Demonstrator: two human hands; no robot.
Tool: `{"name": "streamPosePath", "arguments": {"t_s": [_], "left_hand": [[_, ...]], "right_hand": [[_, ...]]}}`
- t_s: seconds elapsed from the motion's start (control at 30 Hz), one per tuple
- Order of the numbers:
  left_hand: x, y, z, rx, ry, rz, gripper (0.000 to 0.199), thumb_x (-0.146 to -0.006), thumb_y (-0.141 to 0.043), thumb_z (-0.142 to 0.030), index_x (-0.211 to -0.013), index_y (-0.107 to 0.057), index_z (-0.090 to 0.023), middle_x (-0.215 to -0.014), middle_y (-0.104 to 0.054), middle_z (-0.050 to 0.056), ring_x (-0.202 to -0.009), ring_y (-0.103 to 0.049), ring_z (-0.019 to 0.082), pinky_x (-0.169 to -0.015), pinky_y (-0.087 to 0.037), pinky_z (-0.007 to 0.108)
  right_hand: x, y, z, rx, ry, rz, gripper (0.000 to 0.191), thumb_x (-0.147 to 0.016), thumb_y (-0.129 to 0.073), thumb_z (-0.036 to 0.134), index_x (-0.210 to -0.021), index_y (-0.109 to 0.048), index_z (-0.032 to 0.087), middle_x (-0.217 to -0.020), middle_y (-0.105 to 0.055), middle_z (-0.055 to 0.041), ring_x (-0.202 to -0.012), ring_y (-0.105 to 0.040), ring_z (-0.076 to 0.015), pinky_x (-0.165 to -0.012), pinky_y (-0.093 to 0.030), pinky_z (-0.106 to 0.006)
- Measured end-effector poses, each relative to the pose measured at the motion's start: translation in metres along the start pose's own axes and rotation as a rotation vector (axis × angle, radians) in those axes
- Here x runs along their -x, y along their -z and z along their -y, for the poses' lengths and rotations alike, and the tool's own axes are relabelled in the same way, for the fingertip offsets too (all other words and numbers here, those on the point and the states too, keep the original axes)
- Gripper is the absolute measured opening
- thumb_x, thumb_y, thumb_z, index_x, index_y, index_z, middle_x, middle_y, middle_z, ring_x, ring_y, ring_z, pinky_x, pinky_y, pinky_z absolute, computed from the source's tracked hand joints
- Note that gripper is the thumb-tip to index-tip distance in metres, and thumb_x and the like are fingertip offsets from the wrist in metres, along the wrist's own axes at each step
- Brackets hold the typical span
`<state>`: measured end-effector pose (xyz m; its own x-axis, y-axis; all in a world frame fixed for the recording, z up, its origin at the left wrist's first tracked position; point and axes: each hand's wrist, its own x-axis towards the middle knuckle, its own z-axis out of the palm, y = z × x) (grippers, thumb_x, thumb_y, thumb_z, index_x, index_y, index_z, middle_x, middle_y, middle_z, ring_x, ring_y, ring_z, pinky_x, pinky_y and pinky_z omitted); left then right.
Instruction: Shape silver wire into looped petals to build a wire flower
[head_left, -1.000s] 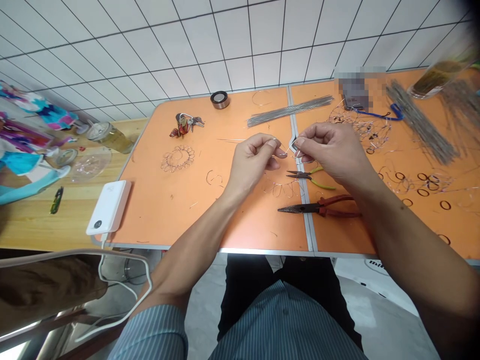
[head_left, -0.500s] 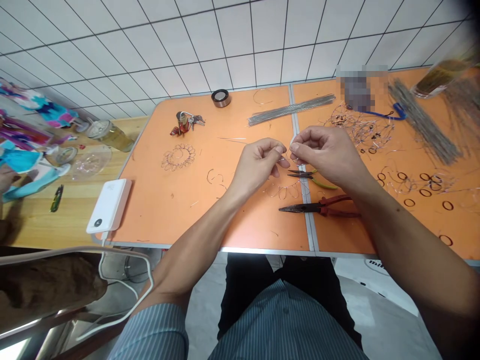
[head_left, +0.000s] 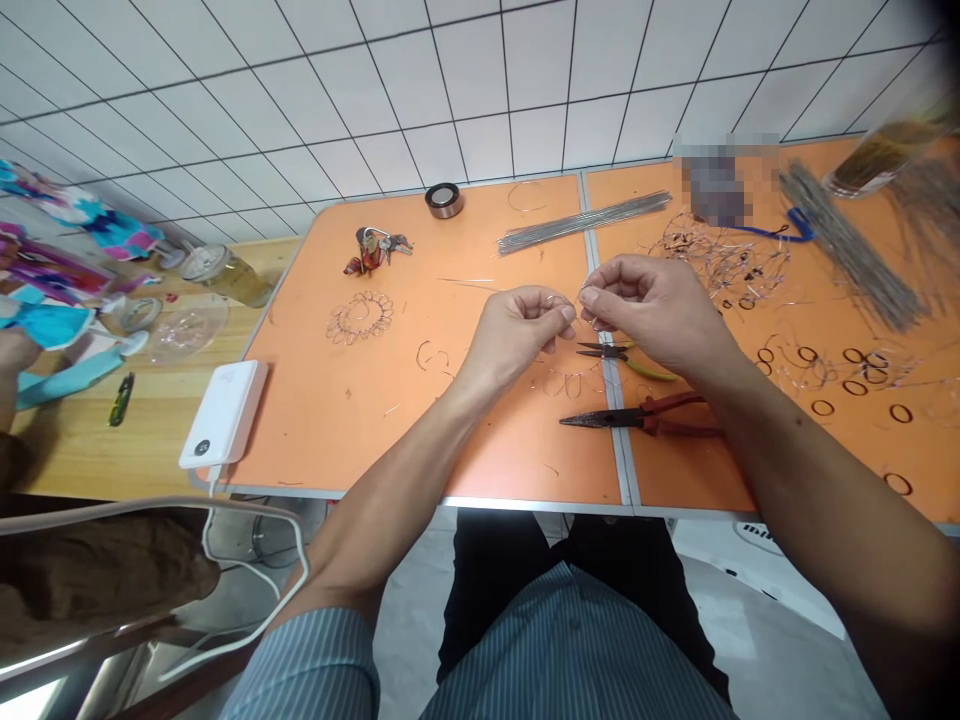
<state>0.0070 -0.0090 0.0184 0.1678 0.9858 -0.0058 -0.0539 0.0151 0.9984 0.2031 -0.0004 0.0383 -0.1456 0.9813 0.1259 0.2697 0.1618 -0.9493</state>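
Thin wire is pinched between the thumb and fingers of my left hand point(head_left: 517, 325). Close beside it, my right hand point(head_left: 649, 300) is closed in a pinch on the same fine wire. The fingertips almost meet, and most of the wire between them is too thin to follow. Just below the hands show some wire loops point(head_left: 571, 384); whether they hang from the held wire or lie on the table, I cannot tell. Under my right hand lie small pliers with yellow handles point(head_left: 651, 369) and, nearer me, long-nose pliers with red handles point(head_left: 652, 414).
On the orange table point(head_left: 315, 420) lie a flower-shaped wire ring point(head_left: 361, 319), keys point(head_left: 377, 250), a tape roll point(head_left: 444, 201), a bundle of straight wires point(head_left: 585, 222), tangled wire point(head_left: 712, 255) and several dark rings point(head_left: 823, 408). A white power bank point(head_left: 225, 413) sits at the left edge. Another person's hand point(head_left: 13, 352) is far left.
My left hand has turned slightly and its fingers have closed in lower, near my right fingertips. My right hand stays almost in place. The view has shifted a little.
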Motion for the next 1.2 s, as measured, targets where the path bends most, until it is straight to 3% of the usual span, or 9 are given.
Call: {"name": "streamPosePath", "arguments": {"t_s": [0.13, 0.3, 0.47, 0.6, 0.83, 1.0, 1.2], "left_hand": [[-0.002, 0.001, -0.001, 0.003, -0.006, -0.075, 0.021, -0.093, -0.089, -0.028, -0.079, -0.075, -0.019, -0.072, -0.075, 0.000, -0.060, -0.057, 0.008, -0.062, -0.049, 0.022], [-0.005, 0.005, -0.001, 0.046, 0.013, -0.144, 0.027, -0.096, -0.090, -0.035, -0.082, -0.073, -0.021, -0.075, -0.074, -0.001, -0.060, -0.057, 0.008, -0.063, -0.049, 0.023], [-0.005, 0.007, 0.000, 0.083, -0.004, -0.150, 0.027, -0.098, -0.090, -0.040, -0.086, -0.075, -0.021, -0.075, -0.073, -0.002, -0.060, -0.057, 0.007, -0.063, -0.048, 0.023], [-0.005, 0.006, 0.000, 0.112, 0.003, -0.119, 0.030, -0.096, -0.091, -0.042, -0.084, -0.074, -0.021, -0.074, -0.071, -0.003, -0.059, -0.056, 0.007, -0.063, -0.048, 0.023], [-0.004, 0.003, 0.000, 0.140, 0.025, -0.089, 0.033, -0.097, -0.091, -0.044, -0.081, -0.072, -0.021, -0.072, -0.068, -0.003, -0.058, -0.054, 0.007, -0.061, -0.047, 0.023], [-0.004, 0.004, -0.002, 0.112, 0.037, -0.105, 0.034, -0.097, -0.091, -0.047, -0.083, -0.073, -0.021, -0.073, -0.067, -0.003, -0.058, -0.053, 0.007, -0.060, -0.048, 0.023], [-0.001, 0.003, -0.003, -0.012, 0.029, 0.004, 0.032, -0.099, -0.087, -0.032, -0.074, -0.071, -0.020, -0.070, -0.065, -0.001, -0.061, -0.053, 0.009, -0.060, -0.045, 0.023]], "right_hand": [[0.000, 0.002, -0.003, 0.072, 0.099, -0.076, 0.017, -0.095, -0.091, 0.041, -0.098, -0.079, 0.028, -0.097, -0.082, -0.0041, -0.089, -0.076, -0.0241, -0.082, -0.065, -0.040], [0.007, 0.001, -0.011, 0.438, 0.426, -0.269, 0.008, -0.102, -0.081, 0.034, -0.110, -0.079, 0.035, -0.135, -0.079, -0.0103, -0.130, -0.073, -0.0369, -0.110, -0.062, -0.057], [0.012, -0.006, -0.018, 0.682, 0.609, -0.276, 0.011, -0.108, -0.072, 0.030, -0.108, -0.082, 0.034, -0.151, -0.073, -0.0115, -0.142, -0.066, -0.0422, -0.119, -0.052, -0.066], [0.011, -0.011, -0.022, 0.716, 0.604, -0.274, 0.013, -0.108, -0.072, 0.030, -0.116, -0.081, 0.034, -0.150, -0.075, -0.0111, -0.141, -0.068, -0.0413, -0.118, -0.054, -0.066], [0.009, -0.011, -0.026, 0.661, 0.602, -0.290, 0.008, -0.108, -0.074, 0.033, -0.113, -0.080, 0.033, -0.139, -0.080, -0.0111, -0.133, -0.073, -0.0398, -0.117, -0.056, -0.063], [0.013, -0.010, -0.013, 0.592, 0.578, -0.231, 0.017, -0.103, -0.076, 0.032, -0.119, -0.080, 0.034, -0.136, -0.081, -0.0112, -0.133, -0.073, -0.0409, -0.118, -0.057, -0.063], [0.012, 0.003, 0.004, 0.415, 0.503, -0.168, 0.010, -0.105, -0.074, 0.027, -0.105, -0.082, 0.034, -0.130, -0.081, -0.0110, -0.130, -0.074, -0.0352, -0.115, -0.058, -0.056]]}}
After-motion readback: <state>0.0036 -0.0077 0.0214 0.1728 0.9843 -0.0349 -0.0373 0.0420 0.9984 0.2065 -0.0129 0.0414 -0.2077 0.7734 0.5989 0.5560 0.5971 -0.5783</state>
